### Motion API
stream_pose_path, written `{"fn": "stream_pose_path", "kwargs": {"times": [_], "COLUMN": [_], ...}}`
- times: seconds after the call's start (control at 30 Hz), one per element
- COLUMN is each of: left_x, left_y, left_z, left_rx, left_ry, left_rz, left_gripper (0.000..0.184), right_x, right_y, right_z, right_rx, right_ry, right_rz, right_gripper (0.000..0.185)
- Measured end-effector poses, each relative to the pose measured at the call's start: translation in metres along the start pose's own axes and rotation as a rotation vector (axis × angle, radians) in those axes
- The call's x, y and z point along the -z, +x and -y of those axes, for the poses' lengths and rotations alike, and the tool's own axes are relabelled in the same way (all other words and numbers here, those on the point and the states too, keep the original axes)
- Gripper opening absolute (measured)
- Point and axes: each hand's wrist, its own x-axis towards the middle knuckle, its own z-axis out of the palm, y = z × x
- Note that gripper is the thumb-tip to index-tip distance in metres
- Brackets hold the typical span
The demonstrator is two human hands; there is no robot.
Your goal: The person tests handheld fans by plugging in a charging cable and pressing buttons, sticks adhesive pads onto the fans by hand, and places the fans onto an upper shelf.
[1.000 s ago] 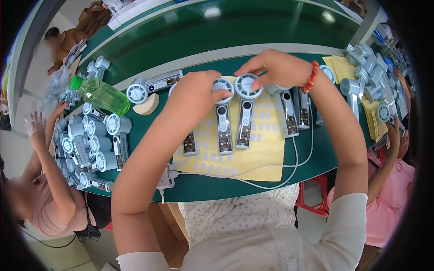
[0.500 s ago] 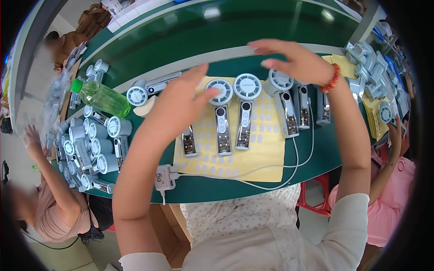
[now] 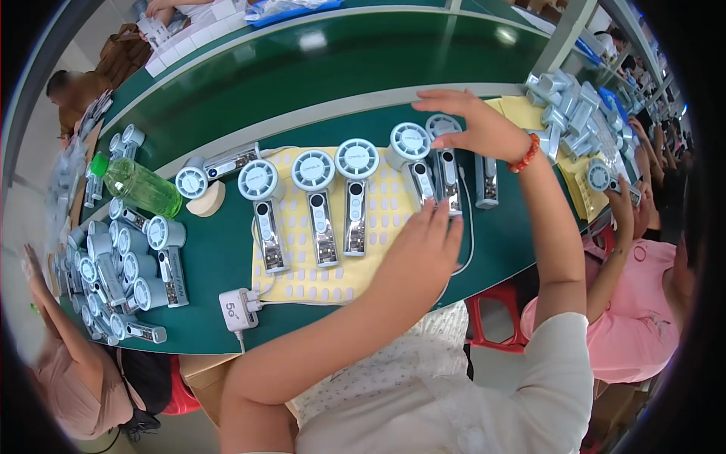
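Observation:
Several pale-blue handheld fans with clear-fronted handles lie in a row on a yellow sheet (image 3: 302, 291) of small pale stickers. My left hand (image 3: 420, 253) has its fingers stretched out at the lower handle end of the fourth fan (image 3: 411, 141); whether it touches the handle is hidden. My right hand (image 3: 491, 129), wearing a red bead bracelet (image 3: 525, 153), is spread above the head of the fifth fan (image 3: 448, 161), its thumb near the rim. Left of them lie the first fan (image 3: 259, 179), second fan (image 3: 313, 170) and third fan (image 3: 357, 158).
A white charger block (image 3: 239, 309) with cables sits at the table's front. At left are a green bottle (image 3: 140, 185), a cream-coloured piece (image 3: 206, 200) and a fan pile (image 3: 125, 265). Another fan pile (image 3: 571, 113) is at right. Co-workers sit on both sides.
My left hand has moved right and down from the left fans to the fourth fan's handle. My right hand stays near the right-hand fans. The camera view has shifted to the right.

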Motion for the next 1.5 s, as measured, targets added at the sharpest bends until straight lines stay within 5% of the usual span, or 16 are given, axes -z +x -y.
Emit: {"fn": "stream_pose_path", "kwargs": {"times": [0.13,0.37,0.97,1.17,1.27,1.5], "left_x": [-0.03,-0.04,-0.03,-0.035,-0.038,-0.045], "left_y": [0.011,0.004,0.0,0.002,0.008,0.012], "left_z": [-0.002,0.01,0.011,0.006,0.006,0.014], "left_rx": [0.106,0.007,0.01,0.088,0.072,0.019], "left_ry": [0.114,0.374,0.412,0.203,0.182,0.248], "left_rz": [-0.144,0.019,0.045,-0.135,-0.172,-0.133], "left_gripper": [0.051,0.052,0.046,0.046,0.047,0.044], "right_x": [-0.012,-0.016,-0.011,0.015,0.01,-0.006], "right_y": [0.011,0.025,0.035,0.01,-0.006,-0.011], "right_z": [0.002,0.011,0.0,-0.026,-0.008,-0.022], "right_rx": [-0.047,-0.168,-0.146,-0.252,-0.403,-0.346], "right_ry": [0.052,0.044,0.043,0.276,-0.341,-0.09], "right_rz": [0.069,0.164,0.255,-0.211,-0.017,0.086], "right_gripper": [0.053,0.045,0.036,0.048,0.046,0.044]}}
